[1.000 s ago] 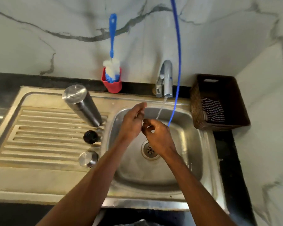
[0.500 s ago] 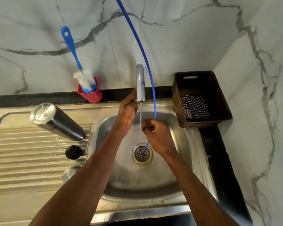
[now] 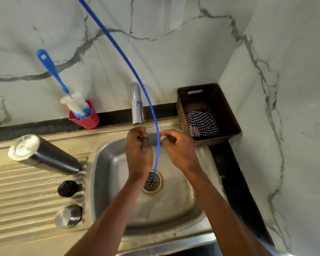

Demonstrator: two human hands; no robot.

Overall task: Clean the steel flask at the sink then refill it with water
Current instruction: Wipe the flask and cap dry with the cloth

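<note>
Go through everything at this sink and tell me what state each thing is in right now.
Steel flask: upside down on drainboard, uncapped.
Black cap: off, on drainboard.
Steel lid: off, on drainboard.
Tap: flow unclear.
Bottle brush: standing in red holder.
Left hand: empty, under spout.
Right hand: loosely curled, empty.

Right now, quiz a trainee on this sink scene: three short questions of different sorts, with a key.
1. True or false: the steel flask stands upside down on the drainboard.
2. Where is the bottle brush? A) in the sink B) in the red holder C) in the basket
3. Fill in: the checked cloth lies in the ____.

Key: 1 true; 2 B; 3 basket.
</note>
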